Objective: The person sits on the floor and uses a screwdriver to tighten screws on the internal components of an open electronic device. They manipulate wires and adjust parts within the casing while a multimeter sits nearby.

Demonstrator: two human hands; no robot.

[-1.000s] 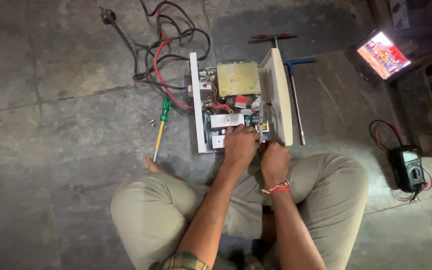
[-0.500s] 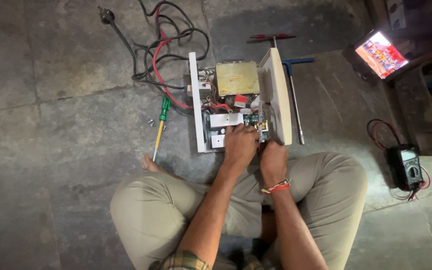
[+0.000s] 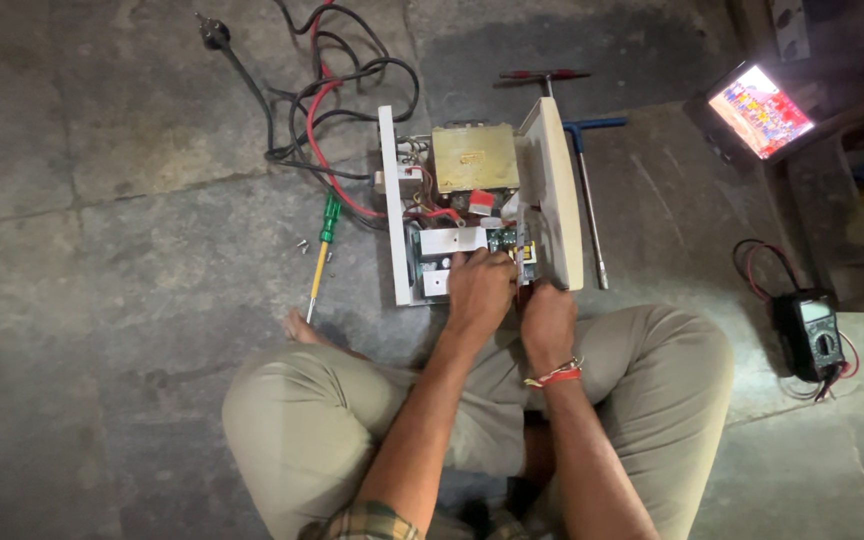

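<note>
The opened white appliance chassis [image 3: 482, 205] lies on the stone floor [image 3: 102, 250] just ahead of the person's crossed legs, its two white side panels standing along its left and right edges. The left hand [image 3: 479, 290] rests on the circuit board [image 3: 462, 255] at the near end, fingers curled down into the parts — whether they pinch anything cannot be told. The right hand [image 3: 546, 318] sits at the near right corner, touching the right panel's lower edge, its fingers bent in and hidden; its grip cannot be told either.

Room is tight on the right: a long T-handle wrench [image 3: 588, 200] lies just beside that panel. On the left, a green-handled screwdriver [image 3: 321, 255] and loose screws [image 3: 304, 244] lie near — tangled cables [image 3: 332, 100] crowd the far left corner. A multimeter [image 3: 812, 335] sits well apart, right.
</note>
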